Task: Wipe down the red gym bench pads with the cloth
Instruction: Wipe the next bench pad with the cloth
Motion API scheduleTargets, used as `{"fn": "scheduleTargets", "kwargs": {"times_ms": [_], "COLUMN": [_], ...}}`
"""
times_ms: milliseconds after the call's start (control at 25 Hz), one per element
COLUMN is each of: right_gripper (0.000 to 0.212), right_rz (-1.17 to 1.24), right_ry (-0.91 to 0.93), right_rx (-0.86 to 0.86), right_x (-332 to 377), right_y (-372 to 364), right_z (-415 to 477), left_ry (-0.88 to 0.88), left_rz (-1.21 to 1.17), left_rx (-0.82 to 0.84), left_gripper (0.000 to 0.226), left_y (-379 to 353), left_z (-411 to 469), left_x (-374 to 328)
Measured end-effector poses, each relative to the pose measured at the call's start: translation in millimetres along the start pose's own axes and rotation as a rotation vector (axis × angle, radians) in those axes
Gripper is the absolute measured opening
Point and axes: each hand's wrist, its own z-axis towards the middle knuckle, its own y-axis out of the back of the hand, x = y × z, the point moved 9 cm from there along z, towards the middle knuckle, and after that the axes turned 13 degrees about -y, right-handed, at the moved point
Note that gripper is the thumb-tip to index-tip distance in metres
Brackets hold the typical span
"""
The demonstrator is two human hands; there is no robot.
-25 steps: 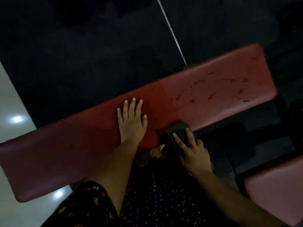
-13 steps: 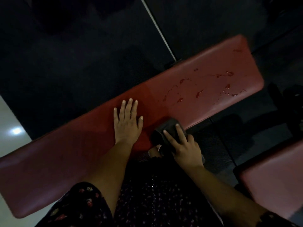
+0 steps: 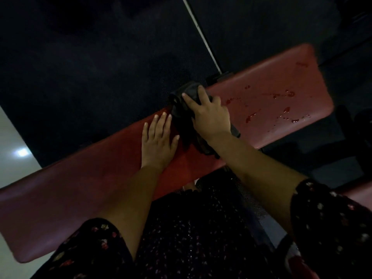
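A long red bench pad [image 3: 70, 190] runs diagonally from lower left to upper right. Its lighter right section [image 3: 281, 109] carries wet droplets and streaks. My left hand [image 3: 158, 141] lies flat on the middle of the pad with fingers spread. Just right of it, my right hand [image 3: 209, 115] presses a dark cloth [image 3: 182, 115] onto the pad at its far edge, fingers stretched over the fabric. Part of the cloth trails out under my right wrist.
Dark rubber flooring [image 3: 80, 67] lies beyond the bench, crossed by a thin pale line [image 3: 201, 33]. Pale tiled floor [image 3: 14, 150] shows at the left. A second red pad [image 3: 360, 195] peeks in at the right edge. My dark floral clothing [image 3: 181, 238] fills the bottom.
My right hand has pushed the cloth from the near edge of the pad across to its far edge. My left hand has stayed flat on the pad.
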Motion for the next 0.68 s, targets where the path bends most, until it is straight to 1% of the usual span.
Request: {"fn": "scheduleTargets", "kwargs": {"times_ms": [120, 200, 280, 440, 600, 680], "right_gripper": [0.06, 0.062, 0.065, 0.073, 0.089, 0.086], "right_rz": [-0.008, -0.031, -0.063, -0.126, -0.142, -0.165], "right_ry": [-0.062, -0.103, -0.104, -0.074, -0.12, -0.129], "right_rx": [-0.002, 0.009, 0.026, 0.114, 0.205, 0.334], "right_x": [-4.4, -12.6, -22.6, -60.6, -106.8, -128.5], "right_y": [4.0, 4.8, 3.4, -25.7, -61.2, -87.1], "right_z": [14.5, 7.0, -10.3, -77.2, -158.5, -192.3], "left_ry": [-0.037, -0.059, -0.056, -0.046, -0.127, -0.156], "left_rz": [0.02, 0.012, -0.001, -0.041, -0.028, -0.027], "left_rx": [0.017, 0.0, -0.021, 0.024, 0.109, 0.11], "left_gripper": [0.061, 0.058, 0.056, 0.058, 0.061, 0.063], "left_y": [0.6, 1.2, 2.5, 2.7, -2.7, -3.2], "left_z": [1.8, 0.3, -1.7, -0.3, 6.6, 13.8], "left_x": [-4.7, -9.0, -10.4, -15.8, -35.9, -48.2]}}
